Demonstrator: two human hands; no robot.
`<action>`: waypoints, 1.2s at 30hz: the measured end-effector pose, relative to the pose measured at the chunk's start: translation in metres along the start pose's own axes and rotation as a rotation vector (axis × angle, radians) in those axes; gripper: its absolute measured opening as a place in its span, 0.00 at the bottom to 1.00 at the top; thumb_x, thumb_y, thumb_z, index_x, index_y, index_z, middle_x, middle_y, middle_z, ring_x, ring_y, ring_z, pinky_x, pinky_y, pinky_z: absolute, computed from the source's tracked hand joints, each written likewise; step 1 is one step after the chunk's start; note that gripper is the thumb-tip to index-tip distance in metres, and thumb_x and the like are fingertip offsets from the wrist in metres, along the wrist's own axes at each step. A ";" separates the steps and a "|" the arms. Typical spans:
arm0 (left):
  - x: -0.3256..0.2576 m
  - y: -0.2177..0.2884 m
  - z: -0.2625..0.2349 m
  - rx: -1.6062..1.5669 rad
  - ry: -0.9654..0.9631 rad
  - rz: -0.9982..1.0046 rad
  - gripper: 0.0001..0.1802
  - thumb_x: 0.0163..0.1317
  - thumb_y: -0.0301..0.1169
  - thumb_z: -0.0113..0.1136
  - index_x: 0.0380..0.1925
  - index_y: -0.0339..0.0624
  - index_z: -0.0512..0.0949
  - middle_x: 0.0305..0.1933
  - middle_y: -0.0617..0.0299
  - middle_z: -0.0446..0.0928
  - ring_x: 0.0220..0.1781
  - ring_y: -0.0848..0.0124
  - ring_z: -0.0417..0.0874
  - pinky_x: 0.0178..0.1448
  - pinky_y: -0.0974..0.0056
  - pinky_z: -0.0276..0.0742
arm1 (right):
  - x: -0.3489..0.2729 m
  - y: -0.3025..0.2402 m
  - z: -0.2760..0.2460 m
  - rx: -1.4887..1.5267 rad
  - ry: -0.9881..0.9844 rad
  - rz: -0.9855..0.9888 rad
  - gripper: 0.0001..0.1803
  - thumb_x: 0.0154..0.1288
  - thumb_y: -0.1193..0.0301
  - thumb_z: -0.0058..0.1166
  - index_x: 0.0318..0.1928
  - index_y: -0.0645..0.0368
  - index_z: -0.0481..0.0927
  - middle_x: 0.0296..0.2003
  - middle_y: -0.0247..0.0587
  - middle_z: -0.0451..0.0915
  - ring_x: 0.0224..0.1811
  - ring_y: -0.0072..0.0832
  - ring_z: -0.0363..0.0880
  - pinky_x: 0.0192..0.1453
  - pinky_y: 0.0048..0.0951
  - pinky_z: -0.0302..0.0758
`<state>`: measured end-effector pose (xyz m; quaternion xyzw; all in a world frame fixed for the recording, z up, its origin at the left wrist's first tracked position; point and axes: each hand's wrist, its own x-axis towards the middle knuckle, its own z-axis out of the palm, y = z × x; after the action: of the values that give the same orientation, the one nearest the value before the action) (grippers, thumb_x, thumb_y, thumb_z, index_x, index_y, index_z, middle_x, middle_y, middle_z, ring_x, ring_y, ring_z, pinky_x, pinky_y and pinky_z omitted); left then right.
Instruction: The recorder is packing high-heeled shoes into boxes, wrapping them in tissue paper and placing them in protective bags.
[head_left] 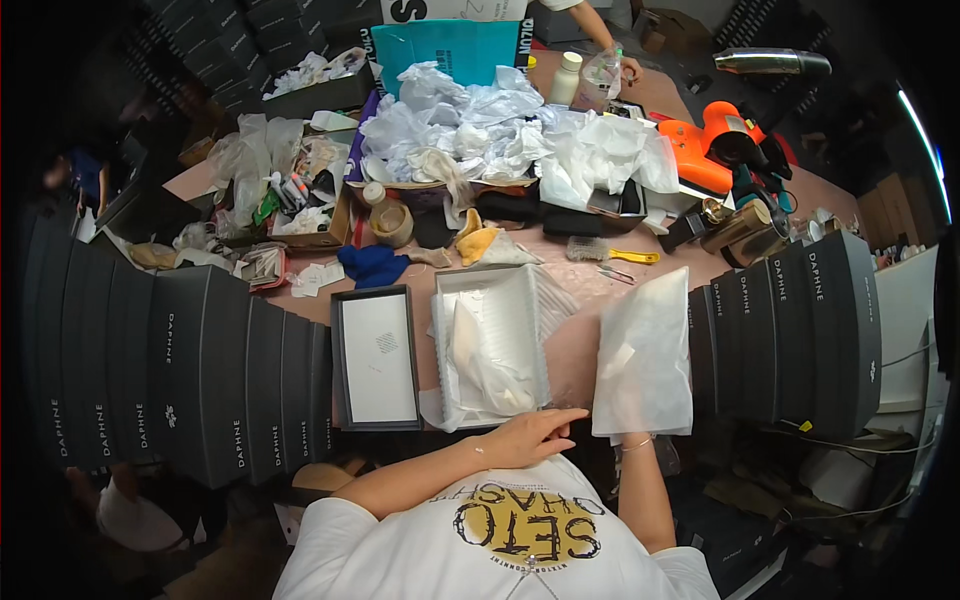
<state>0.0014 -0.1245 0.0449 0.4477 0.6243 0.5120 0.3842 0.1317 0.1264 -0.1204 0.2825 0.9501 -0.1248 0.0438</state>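
My left hand (535,437) lies across in front of my chest, empty, its fingers stretched out to the right. My right hand goes into or behind a translucent white bag (645,350), and its fingers are hidden. A pale shape shows faintly through the bag; I cannot make out what it is. In front of me sits an open shoe box (543,375) lined with white paper, with a pale wrapped item (480,360) along its left side. Left of it rests a dark box lid (375,358) with its white inside up.
Stacks of dark shoe boxes (200,370) flank me on the left, with more dark boxes (790,330) on the right. A box heaped with crumpled white paper (470,120), a yellow-handled brush (635,257) and an orange tool (700,150) lie farther back. Another person's hand (630,70) is at the far side.
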 end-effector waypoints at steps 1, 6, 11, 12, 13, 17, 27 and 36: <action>-0.016 -0.007 -0.007 -0.098 -0.017 -0.153 0.18 0.62 0.33 0.59 0.51 0.38 0.74 0.36 0.57 0.77 0.38 0.68 0.78 0.42 0.65 0.75 | 0.007 0.006 -0.003 -0.154 -0.079 -0.044 0.25 0.66 0.64 0.50 0.60 0.61 0.66 0.55 0.53 0.72 0.57 0.43 0.71 0.60 0.37 0.69; -0.161 -0.118 -0.017 -0.337 0.450 -0.909 0.22 0.67 0.46 0.52 0.40 0.35 0.79 0.27 0.63 0.75 0.28 0.76 0.73 0.35 0.70 0.72 | 0.016 -0.145 -0.140 0.173 -0.283 -0.510 0.20 0.61 0.68 0.53 0.51 0.66 0.71 0.42 0.56 0.77 0.46 0.51 0.76 0.47 0.42 0.75; -0.132 -0.156 0.001 -1.009 1.041 -0.898 0.17 0.65 0.46 0.54 0.34 0.42 0.74 0.25 0.66 0.74 0.23 0.75 0.73 0.26 0.70 0.67 | 0.017 -0.236 -0.034 0.221 -0.389 -0.461 0.19 0.60 0.66 0.55 0.45 0.70 0.73 0.39 0.59 0.76 0.42 0.52 0.76 0.44 0.42 0.75; -0.124 -0.167 0.007 -1.014 1.129 -0.782 0.17 0.66 0.45 0.55 0.32 0.42 0.74 0.25 0.67 0.73 0.24 0.75 0.73 0.26 0.70 0.67 | 0.015 -0.231 -0.006 0.252 -0.364 -0.475 0.20 0.60 0.66 0.55 0.47 0.70 0.72 0.38 0.59 0.75 0.42 0.53 0.76 0.45 0.43 0.74; -0.114 -0.153 0.004 -1.007 1.242 -0.691 0.13 0.66 0.39 0.56 0.34 0.40 0.76 0.27 0.66 0.76 0.25 0.76 0.74 0.27 0.71 0.68 | 0.016 -0.220 0.019 0.283 -0.328 -0.483 0.22 0.60 0.65 0.55 0.49 0.69 0.72 0.38 0.59 0.75 0.42 0.53 0.75 0.46 0.44 0.73; -0.109 -0.058 -0.022 -0.153 1.274 -0.297 0.09 0.65 0.31 0.56 0.38 0.37 0.80 0.35 0.61 0.79 0.33 0.75 0.77 0.38 0.70 0.72 | 0.017 -0.208 -0.007 0.524 -0.285 -0.556 0.20 0.61 0.65 0.53 0.48 0.65 0.71 0.45 0.56 0.72 0.48 0.50 0.72 0.50 0.44 0.73; -0.099 -0.068 -0.034 0.295 0.666 -0.113 0.24 0.64 0.31 0.52 0.58 0.29 0.68 0.67 0.44 0.61 0.72 0.50 0.55 0.72 0.44 0.47 | 0.033 -0.199 -0.070 0.208 -0.121 -0.557 0.25 0.55 0.64 0.60 0.53 0.56 0.72 0.50 0.47 0.72 0.56 0.44 0.68 0.60 0.52 0.62; 0.032 -0.138 -0.045 1.298 -0.090 -0.488 0.48 0.57 0.59 0.52 0.65 0.28 0.57 0.68 0.39 0.58 0.72 0.48 0.54 0.74 0.44 0.38 | 0.078 -0.130 -0.074 0.061 -0.115 -0.441 0.45 0.48 0.62 0.67 0.67 0.45 0.59 0.66 0.48 0.59 0.69 0.47 0.53 0.67 0.66 0.46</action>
<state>-0.0736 -0.1173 -0.0830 0.4547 0.8704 -0.0850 0.1685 -0.0059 0.0817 -0.0331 0.0618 0.9806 -0.1757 0.0608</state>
